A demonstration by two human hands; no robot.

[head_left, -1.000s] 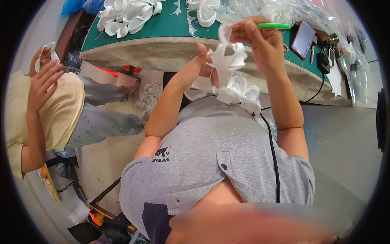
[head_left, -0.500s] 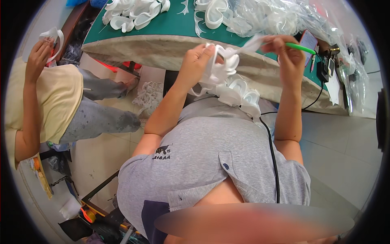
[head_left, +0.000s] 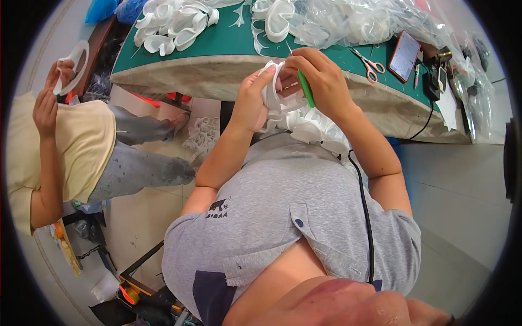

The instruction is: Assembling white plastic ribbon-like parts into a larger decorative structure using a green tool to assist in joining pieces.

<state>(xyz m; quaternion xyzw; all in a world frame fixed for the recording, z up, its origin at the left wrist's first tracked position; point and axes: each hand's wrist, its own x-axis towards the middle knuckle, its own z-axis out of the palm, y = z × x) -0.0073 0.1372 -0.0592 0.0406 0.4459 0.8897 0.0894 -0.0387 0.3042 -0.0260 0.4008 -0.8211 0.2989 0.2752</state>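
My left hand (head_left: 253,95) is closed on a white, soft-looking curved frame (head_left: 274,100), held upright over my lap. The fingers of my right hand (head_left: 321,76) wrap round a slim tool with a green handle (head_left: 306,89). A thin pointed tip seems to stick out above those fingers, towards the table. Both hands are close together at the white frame, and my right fingers hide part of it. Several similar white pieces (head_left: 312,127) lie heaped in my lap, just under my hands.
The green-topped table (head_left: 228,41) bears a pile of white looped pieces (head_left: 176,24), clear plastic bags (head_left: 348,22), pink-handled scissors (head_left: 371,66) and a phone (head_left: 404,56). A black cable (head_left: 365,212) runs down my shirt. At left a co-worker's hand (head_left: 48,103) holds a white frame.
My right hand has come left and inward from a white strip stretched out to the right, and is now beside my left hand. The green handle has swung downwards. Scissors and phone are uncovered.
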